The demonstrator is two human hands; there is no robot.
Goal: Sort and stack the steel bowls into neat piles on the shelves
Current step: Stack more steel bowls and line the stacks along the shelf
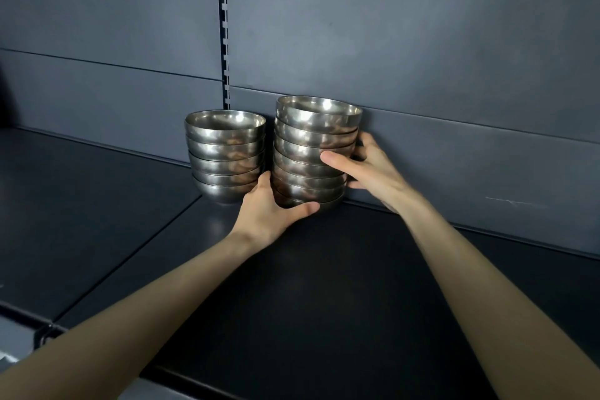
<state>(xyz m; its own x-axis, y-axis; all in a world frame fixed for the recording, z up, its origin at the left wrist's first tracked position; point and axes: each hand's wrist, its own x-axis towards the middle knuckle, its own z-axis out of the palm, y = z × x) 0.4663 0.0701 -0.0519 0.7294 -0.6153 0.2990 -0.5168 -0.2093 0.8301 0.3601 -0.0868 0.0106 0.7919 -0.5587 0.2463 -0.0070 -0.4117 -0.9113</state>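
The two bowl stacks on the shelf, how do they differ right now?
The right stack is taller, with more bowls, than the left stack. The left hand and right hand grip the right stack; neither grips the left stack. Both are nested steel bowls, rims up, on the same shelf.

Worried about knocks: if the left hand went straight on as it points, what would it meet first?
The taller bowl stack, whose base the left hand grips; its fingers might also brush the shorter stack, depth unclear.
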